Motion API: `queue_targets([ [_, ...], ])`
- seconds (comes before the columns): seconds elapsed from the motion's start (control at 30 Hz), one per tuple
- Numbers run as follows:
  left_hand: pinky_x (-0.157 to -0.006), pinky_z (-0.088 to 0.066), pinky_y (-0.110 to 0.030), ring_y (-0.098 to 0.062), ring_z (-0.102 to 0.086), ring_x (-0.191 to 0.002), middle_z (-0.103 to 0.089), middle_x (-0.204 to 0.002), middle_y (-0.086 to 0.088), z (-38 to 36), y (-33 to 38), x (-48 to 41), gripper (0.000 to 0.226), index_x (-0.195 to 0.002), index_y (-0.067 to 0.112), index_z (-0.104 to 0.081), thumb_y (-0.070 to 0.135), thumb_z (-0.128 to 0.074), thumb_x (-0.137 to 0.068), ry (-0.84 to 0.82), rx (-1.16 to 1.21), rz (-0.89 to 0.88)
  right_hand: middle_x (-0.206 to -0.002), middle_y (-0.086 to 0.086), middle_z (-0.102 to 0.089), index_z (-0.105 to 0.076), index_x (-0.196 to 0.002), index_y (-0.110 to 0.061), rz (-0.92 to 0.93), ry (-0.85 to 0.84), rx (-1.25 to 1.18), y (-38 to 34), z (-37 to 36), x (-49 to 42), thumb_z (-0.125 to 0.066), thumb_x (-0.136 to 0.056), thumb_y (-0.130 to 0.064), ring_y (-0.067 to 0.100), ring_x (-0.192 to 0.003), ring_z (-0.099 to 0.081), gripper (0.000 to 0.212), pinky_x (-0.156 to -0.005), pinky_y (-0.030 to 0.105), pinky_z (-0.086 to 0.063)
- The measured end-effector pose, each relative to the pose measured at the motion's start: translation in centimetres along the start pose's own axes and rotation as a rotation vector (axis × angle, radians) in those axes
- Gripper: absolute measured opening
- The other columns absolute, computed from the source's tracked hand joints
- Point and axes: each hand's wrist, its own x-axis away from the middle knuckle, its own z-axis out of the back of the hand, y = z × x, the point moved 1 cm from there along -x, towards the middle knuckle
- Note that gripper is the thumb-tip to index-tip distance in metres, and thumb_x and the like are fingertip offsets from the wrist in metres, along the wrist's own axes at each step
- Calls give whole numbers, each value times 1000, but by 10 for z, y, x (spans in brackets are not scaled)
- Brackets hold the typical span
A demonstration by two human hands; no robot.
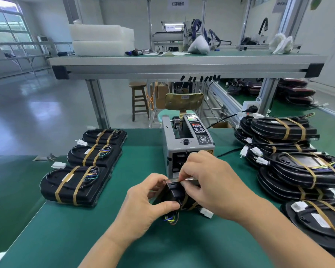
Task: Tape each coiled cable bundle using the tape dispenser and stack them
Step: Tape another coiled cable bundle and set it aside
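Grips a black cable bundle [172, 192] in the left hand [143, 206], with the thumb pressed low on the near face and the fingers curled over the top edge. Pinches a strip of tape [190, 178] at the bundle's top with the right hand [207, 176], fingers bent tight on it. Holds the bundle tilted up off the green table [85, 229], just in front of the grey tape dispenser [184, 140]; touching its mouth or not, cannot tell.

Below the bundle, coloured wires [171, 218] hanging loose. Beside it, under the right wrist, a white plug [207, 212].

On the left side of the table, in a row running away from the camera: three taped bundles [75, 185], each bound by two brown bands. On the right side, a heaped pile of bundles [298, 171], also crossed by brown bands, with white plugs sticking out toward the dispenser.
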Motion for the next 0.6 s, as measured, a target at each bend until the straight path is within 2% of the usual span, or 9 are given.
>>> queue_targets([
  [0.13, -83, -49, -19, -10, -64, -82, -71, -90, 11, -3, 5, 2, 42, -98, 35, -61, 43, -80, -62, 18, -59, -19, -78, -3, -59, -65, -76, -19, 106, -49, 185, -8, 9, -2, -69, -81, -21, 22, -76, -55, 6, -61, 31, -43],
  [0.23, -83, -50, -21, -10, -63, -80, -70, -87, 9, -4, 6, 4, 40, -97, 34, -61, 42, -80, -62, 22, -72, -23, -87, -1, -58, -63, -85, -18, 152, -124, 257, -12, 10, -6, -59, -89, -26, 22, -85, -54, 10, -70, 31, -43],
  [0.3, -85, -50, -25, -12, -62, -81, -70, -87, 8, -4, 6, 5, 40, -97, 34, -61, 42, -79, -62, 9, -76, -19, -97, -1, -53, -58, -94, -19, 96, -199, 240, -11, 8, -8, -49, -94, -30, 21, -94, -48, 14, -79, 33, -42],
  [0.4, -88, -50, -28, -13, -64, -85, -70, -91, 9, -3, 4, 7, 40, -98, 36, -60, 40, -79, -63, -4, -73, -7, -96, -3, -52, -54, -90, -21, 26, -280, 116, -9, 7, -11, -51, -90, -29, 20, -94, -46, 9, -82, 36, -44],
  [0.5, -89, -50, -32, -14, -64, -88, -70, -93, 9, -1, 0, 8, 40, -99, 38, -59, 40, -79, -64, -8, -78, 3, -86, -7, -54, -54, -78, -23, -55, -367, -88, -2, 5, -13, -58, -86, -27, 14, -82, -50, 9, -77, 34, -46],
  [0.6, -91, -51, -40, -18, -64, -90, -70, -94, 6, 0, -3, 10, 41, -102, 37, -60, 38, -79, -66, -6, -54, 15, -84, -8, -56, -55, -76, -23, -87, -401, -226, 1, 1, -15, -61, -84, -25, 11, -78, -51, 10, -72, 30, -46],
])
